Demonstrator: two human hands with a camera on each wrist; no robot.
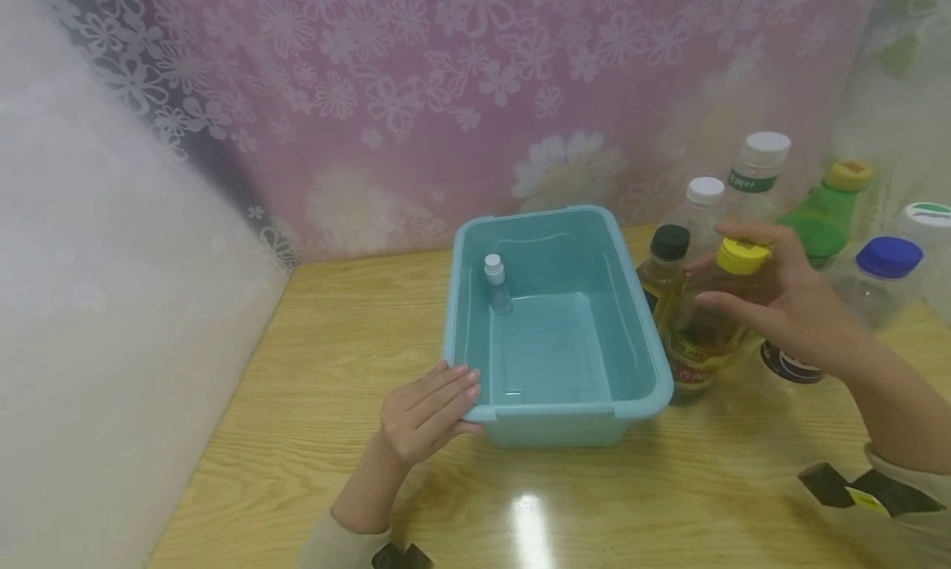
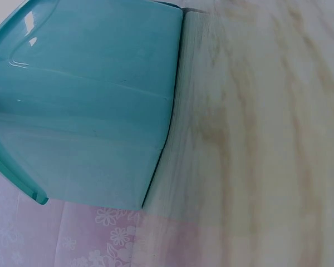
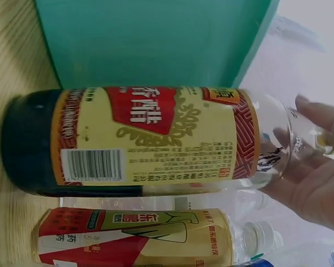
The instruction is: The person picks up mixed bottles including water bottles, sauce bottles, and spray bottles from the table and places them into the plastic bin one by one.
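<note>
A light teal plastic tub (image 1: 550, 427) stands on the table, and inside it a small white-capped clear bottle (image 1: 496, 285) leans near the left wall. At the tub's near left corner my left hand (image 1: 427, 412) grips the rim, fingers over the top and thumb below. To the right of the tub my right hand (image 1: 798, 305) curls round the neck of a yellow-capped vinegar bottle (image 1: 698, 358). Its red and cream label and dark liquid show in the right wrist view, where the bottle (image 3: 150, 139) lies close beside the tub (image 3: 156, 44).
Beside the vinegar bottle stand a dark-capped bottle (image 1: 669, 255), a blue-capped bottle (image 1: 884, 263), a green bottle with a yellow cap (image 1: 828, 214) and several clear ones. A floral pink curtain (image 1: 461, 106) hangs behind the wooden table (image 1: 334, 362); a white surface (image 1: 111, 305) rises at left.
</note>
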